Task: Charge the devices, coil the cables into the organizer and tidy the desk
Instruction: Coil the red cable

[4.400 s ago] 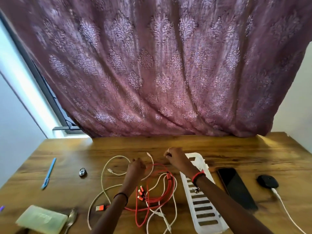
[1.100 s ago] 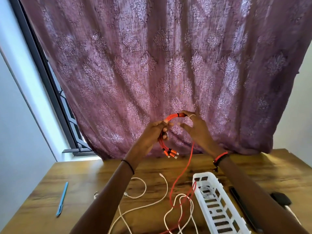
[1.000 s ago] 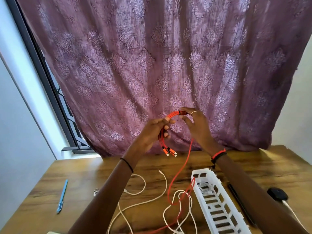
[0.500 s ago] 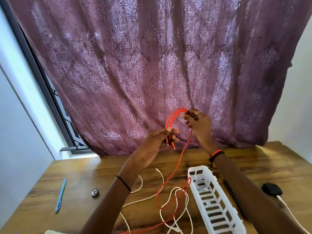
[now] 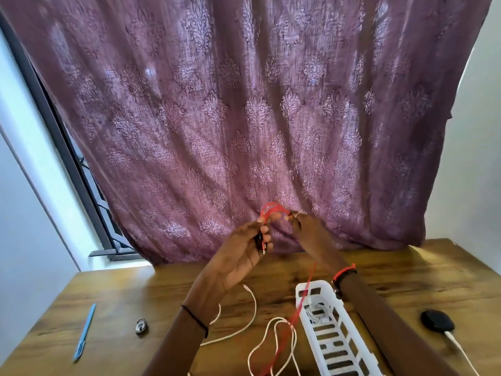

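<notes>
Head view: one red cable [image 5: 271, 210] is held up in front of the purple patterned curtain [image 5: 244, 118], above the far part of the wooden surface [image 5: 113, 302]. Both hands hold it. The left hand [image 5: 238, 256], palm turned toward the camera, has its fingers curled around several red strands and a cluster of dark connector ends. The right hand [image 5: 309, 232], with a ring on one finger, pinches the other side of the small red loop. The loop is motion-blurred, so its turns cannot be counted. From the hands, one red strand drops past the near-left corner of the organizer [image 5: 332, 360] down to the surface.

There is one white slotted organizer, lying lengthwise right of centre. One coiled white cable [image 5: 317, 312] sits inside its far end.

Loose white cable lies on the surface in two places. One curved run [image 5: 253, 308] is below the left wrist, and a tangle of loops [image 5: 275, 346] lies just left of the organizer, crossed by the red strand. Whether these are one cable or two cannot be told.

Also on the surface are one blue pen [image 5: 85, 331] at the left and one small padlock [image 5: 141, 325] near it. At the right is one black round device [image 5: 436, 320] with a white lead [image 5: 461, 351] plugged in. A black band circles the left wrist, and a red-and-black band the right.
</notes>
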